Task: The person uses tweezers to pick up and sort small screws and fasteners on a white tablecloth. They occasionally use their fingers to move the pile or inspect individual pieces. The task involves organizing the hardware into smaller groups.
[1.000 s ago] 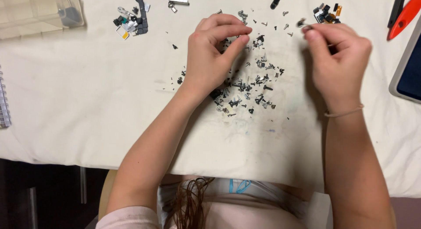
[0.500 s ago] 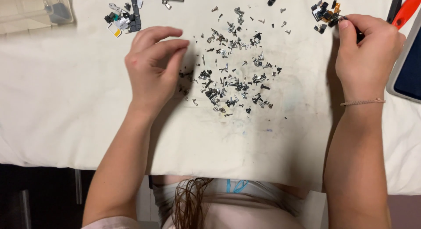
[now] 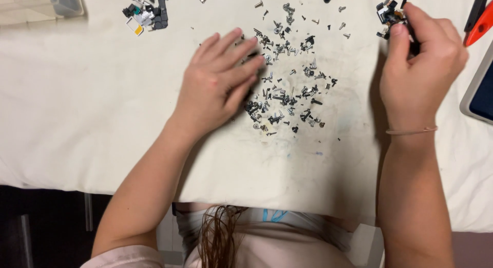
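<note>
Cloth [image 3: 92, 124] — left hand [image 3: 218, 88] now flat on screws [image 3: 287, 88]

A table under a smudged cream cloth [image 3: 92, 119] stands over dark floor [image 3: 46, 227].

My arms are bare from the wrists up past the elbows, and my hands are bare too: no gloves, no rings that I can make out. Around my right wrist sits a thin band [image 3: 411, 130], pale pinkish and narrow like a hair tie or cord, lying snug just below my right hand [image 3: 418, 68]. My left hand [image 3: 218, 85] and its wrist carry nothing. At the bottom left corner the edge of a short, light pink sleeve [image 3: 123, 257] covers my left upper arm. My top [image 3: 287, 242] is a pale, washed-out colour with a small light blue mark near the neckline. A lock of reddish-brown hair [image 3: 218, 237] hangs down over its front.
</note>
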